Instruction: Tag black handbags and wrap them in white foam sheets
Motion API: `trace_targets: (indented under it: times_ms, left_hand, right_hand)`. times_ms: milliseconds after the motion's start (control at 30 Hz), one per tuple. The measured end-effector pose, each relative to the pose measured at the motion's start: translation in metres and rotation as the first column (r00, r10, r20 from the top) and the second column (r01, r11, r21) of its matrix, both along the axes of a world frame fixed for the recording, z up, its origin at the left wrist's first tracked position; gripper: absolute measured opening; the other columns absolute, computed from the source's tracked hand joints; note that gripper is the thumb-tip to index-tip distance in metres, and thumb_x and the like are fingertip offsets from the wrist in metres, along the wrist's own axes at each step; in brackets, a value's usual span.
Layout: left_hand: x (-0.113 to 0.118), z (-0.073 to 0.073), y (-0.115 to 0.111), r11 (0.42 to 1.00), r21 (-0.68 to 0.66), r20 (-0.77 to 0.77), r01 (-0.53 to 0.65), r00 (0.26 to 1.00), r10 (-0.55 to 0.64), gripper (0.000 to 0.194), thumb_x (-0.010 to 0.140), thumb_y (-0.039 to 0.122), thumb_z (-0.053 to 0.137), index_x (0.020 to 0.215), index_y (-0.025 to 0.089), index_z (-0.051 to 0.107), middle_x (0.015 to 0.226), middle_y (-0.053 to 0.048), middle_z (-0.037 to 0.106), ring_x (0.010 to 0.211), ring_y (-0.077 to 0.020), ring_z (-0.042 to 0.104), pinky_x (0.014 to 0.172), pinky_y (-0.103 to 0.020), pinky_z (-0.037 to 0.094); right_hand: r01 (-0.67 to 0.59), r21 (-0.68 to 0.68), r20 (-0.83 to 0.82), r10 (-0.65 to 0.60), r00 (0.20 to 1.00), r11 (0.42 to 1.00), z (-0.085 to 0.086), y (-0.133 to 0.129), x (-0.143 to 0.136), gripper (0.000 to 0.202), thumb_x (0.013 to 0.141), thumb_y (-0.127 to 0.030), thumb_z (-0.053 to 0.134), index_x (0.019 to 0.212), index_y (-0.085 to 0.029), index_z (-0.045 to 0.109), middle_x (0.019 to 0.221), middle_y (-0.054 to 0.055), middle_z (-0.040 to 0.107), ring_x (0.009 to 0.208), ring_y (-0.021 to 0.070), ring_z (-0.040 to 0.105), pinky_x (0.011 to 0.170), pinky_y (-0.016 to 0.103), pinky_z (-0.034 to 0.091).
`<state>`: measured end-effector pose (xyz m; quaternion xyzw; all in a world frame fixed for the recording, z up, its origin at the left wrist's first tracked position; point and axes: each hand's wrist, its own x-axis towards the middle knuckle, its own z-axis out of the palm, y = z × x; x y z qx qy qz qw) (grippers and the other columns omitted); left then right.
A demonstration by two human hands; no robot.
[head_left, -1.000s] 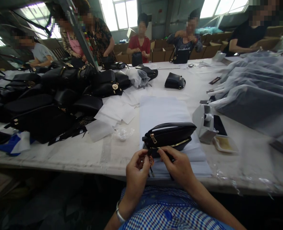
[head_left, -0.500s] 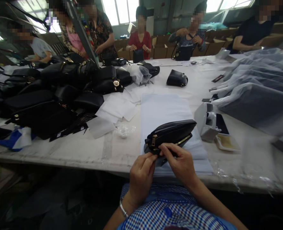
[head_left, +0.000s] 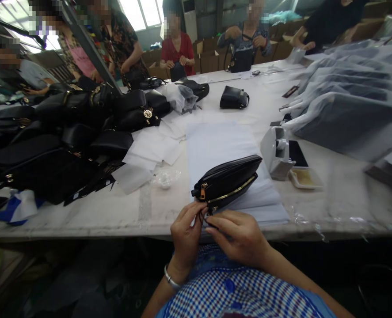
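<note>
A small black bag (head_left: 230, 179) with a gold zipper lies tilted on a stack of white sheets (head_left: 222, 137) near the table's front edge. At the bag's near left corner, my left hand (head_left: 187, 232) pinches a thin black cord. My right hand (head_left: 237, 232) is just to the right, thumb and fingers closed on the same cord, below the zipper. The cord loops between the two hands. Its exact ends are too small to make out.
Black bags (head_left: 50, 150) are heaped at the left, beside loose white papers (head_left: 149, 145). On the right are a tape dispenser (head_left: 277, 154), a small dish (head_left: 305, 178) and plastic-wrapped bags (head_left: 348, 121). Another black bag (head_left: 234, 97) lies further back. Several people work across the table.
My right hand has moved off the bag's zipper side and down toward me. The black cord now shows between my hands. The whole view has shifted somewhat.
</note>
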<state>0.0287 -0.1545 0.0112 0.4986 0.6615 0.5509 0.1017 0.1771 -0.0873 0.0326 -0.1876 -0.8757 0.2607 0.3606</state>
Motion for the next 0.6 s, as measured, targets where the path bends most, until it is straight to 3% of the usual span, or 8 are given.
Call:
trace_targets:
  times_ms: [100,200,367,600]
  left_hand:
    - [-0.001,0.000,-0.002,0.995,-0.092,0.221,-0.040,0.973,0.060,0.015,0.086,0.027,0.067,0.099,0.024,0.073,0.095,-0.002,0.075,0.088,-0.0176,0.070,0.083,-0.028,0.055]
    - [0.001,0.000,-0.002,0.989,-0.142,0.353,-0.033,0.932,0.082,0.015,0.084,0.031,0.070,0.095,0.022,0.074,0.089,-0.002,0.076,0.082,-0.0168,0.071,0.078,-0.026,0.056]
    - [0.003,0.002,0.000,0.988,-0.153,0.373,-0.034,0.923,0.090,0.017,0.085,0.033,0.068,0.096,0.021,0.073,0.092,-0.003,0.076,0.086,-0.0177,0.071,0.081,-0.028,0.055]
    - [0.002,0.007,0.001,0.993,-0.115,0.365,-0.036,0.928,0.076,0.017,0.087,0.032,0.065,0.098,0.021,0.072,0.098,-0.003,0.074,0.093,-0.0183,0.069,0.087,-0.030,0.054]
  right_hand:
    - [0.125,-0.121,-0.096,-0.136,0.986,0.985,-0.004,0.006,0.001,0.019,0.091,-0.016,0.059,0.108,-0.020,0.067,0.099,0.005,0.073,0.089,0.0162,0.068,0.083,0.028,0.056]
    - [0.224,-0.161,-0.079,-0.238,0.968,0.961,-0.006,0.013,-0.001,0.023,0.093,-0.015,0.055,0.110,-0.023,0.068,0.102,0.004,0.071,0.093,0.0160,0.067,0.087,0.028,0.055]
    - [0.220,-0.069,0.075,-0.214,0.974,0.973,-0.002,0.023,-0.008,0.035,0.094,-0.012,0.050,0.124,-0.024,0.063,0.111,0.006,0.065,0.097,0.0170,0.065,0.087,0.028,0.054]
    - [0.192,-0.038,0.178,-0.183,0.967,0.981,0.001,0.029,-0.015,0.027,0.095,-0.018,0.052,0.116,-0.027,0.066,0.109,0.004,0.065,0.089,0.0154,0.066,0.081,0.025,0.054]
